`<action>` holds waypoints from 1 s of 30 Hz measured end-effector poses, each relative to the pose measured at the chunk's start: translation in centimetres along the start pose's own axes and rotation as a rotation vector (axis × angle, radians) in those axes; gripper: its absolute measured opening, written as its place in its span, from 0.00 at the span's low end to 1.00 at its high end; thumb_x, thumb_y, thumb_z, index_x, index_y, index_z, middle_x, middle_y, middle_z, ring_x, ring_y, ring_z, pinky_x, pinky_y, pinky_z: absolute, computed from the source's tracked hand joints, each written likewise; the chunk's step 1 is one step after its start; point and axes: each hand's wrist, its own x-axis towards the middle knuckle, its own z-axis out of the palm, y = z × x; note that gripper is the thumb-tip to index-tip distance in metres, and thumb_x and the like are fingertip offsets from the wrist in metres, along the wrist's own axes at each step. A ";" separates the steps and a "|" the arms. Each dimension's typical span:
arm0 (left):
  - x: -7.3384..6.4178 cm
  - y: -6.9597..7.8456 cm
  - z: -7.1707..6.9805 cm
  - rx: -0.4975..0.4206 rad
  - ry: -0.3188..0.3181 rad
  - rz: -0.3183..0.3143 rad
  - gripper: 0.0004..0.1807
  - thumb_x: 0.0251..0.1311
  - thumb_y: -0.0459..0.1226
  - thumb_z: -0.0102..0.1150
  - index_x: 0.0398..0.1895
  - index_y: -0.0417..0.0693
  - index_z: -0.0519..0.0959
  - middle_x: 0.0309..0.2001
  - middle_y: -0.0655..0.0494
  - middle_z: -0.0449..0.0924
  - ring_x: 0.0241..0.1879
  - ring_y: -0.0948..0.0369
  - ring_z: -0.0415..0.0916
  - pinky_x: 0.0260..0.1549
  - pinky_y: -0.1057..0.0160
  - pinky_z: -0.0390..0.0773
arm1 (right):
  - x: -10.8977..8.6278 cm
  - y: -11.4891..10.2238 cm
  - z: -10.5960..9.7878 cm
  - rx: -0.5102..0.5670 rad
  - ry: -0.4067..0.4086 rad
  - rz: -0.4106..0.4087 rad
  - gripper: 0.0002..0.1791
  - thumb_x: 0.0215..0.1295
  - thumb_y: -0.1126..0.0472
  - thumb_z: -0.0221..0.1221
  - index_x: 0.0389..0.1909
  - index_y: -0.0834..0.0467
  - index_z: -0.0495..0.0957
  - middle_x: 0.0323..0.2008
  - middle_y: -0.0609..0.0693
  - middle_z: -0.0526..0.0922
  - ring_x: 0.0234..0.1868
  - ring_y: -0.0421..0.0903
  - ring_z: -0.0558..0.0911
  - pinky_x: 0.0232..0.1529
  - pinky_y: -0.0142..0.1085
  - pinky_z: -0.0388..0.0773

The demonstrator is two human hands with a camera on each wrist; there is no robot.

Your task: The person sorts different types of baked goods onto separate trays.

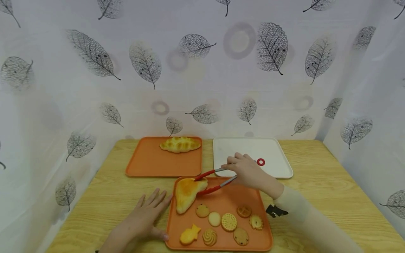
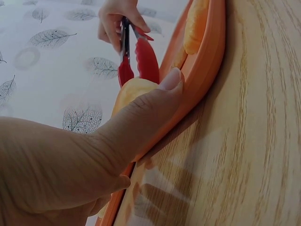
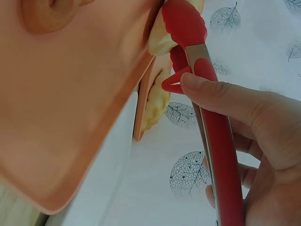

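Note:
My right hand (image 1: pixel 248 172) grips a pair of tongs (image 3: pixel 218 155) with red tips and metal arms. The parted tips stand around the right end of a golden triangular bread (image 1: pixel 186 193), at the back left of the front orange tray (image 1: pixel 221 186). Whether they squeeze it, I cannot tell. My left hand (image 1: pixel 145 216) lies at that tray's left side with fingers spread, the thumb touching the rim in the left wrist view. Right of the bread and in front of it lie several cookies (image 1: pixel 229 222) and a yellow fish-shaped cookie (image 1: pixel 190 234).
Behind on the left, another orange tray (image 1: pixel 158 161) bears a long braided bread (image 1: pixel 180 144). A white tray (image 1: pixel 246 146) stands at the back right, partly behind my right hand. Leaf-printed curtain (image 1: pixel 202 80) closes off the back and sides of the wooden table (image 1: pixel 316 189).

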 end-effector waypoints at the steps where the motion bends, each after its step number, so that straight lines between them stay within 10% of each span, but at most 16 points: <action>1: 0.0 0.0 0.0 0.003 0.001 0.001 0.67 0.32 0.71 0.62 0.77 0.52 0.51 0.78 0.43 0.45 0.78 0.41 0.35 0.67 0.27 0.36 | -0.1 0.1 -0.1 0.001 -0.003 0.003 0.31 0.38 0.44 0.77 0.47 0.47 0.85 0.33 0.42 0.74 0.30 0.40 0.60 0.29 0.30 0.52; 16: 0.1 -0.3 0.2 0.019 0.022 0.005 0.68 0.31 0.72 0.62 0.77 0.51 0.51 0.78 0.44 0.45 0.78 0.41 0.36 0.68 0.27 0.37 | -1.6 2.5 -2.4 -0.058 0.092 0.037 0.32 0.33 0.47 0.79 0.45 0.52 0.86 0.31 0.43 0.75 0.30 0.42 0.64 0.26 0.30 0.55; 30: 0.1 -0.1 0.2 0.036 0.033 0.009 0.67 0.32 0.72 0.62 0.77 0.50 0.51 0.78 0.43 0.46 0.78 0.41 0.37 0.68 0.27 0.39 | 2.4 3.8 -4.5 -0.045 0.140 0.098 0.32 0.36 0.49 0.79 0.48 0.52 0.85 0.34 0.46 0.76 0.34 0.47 0.68 0.28 0.39 0.66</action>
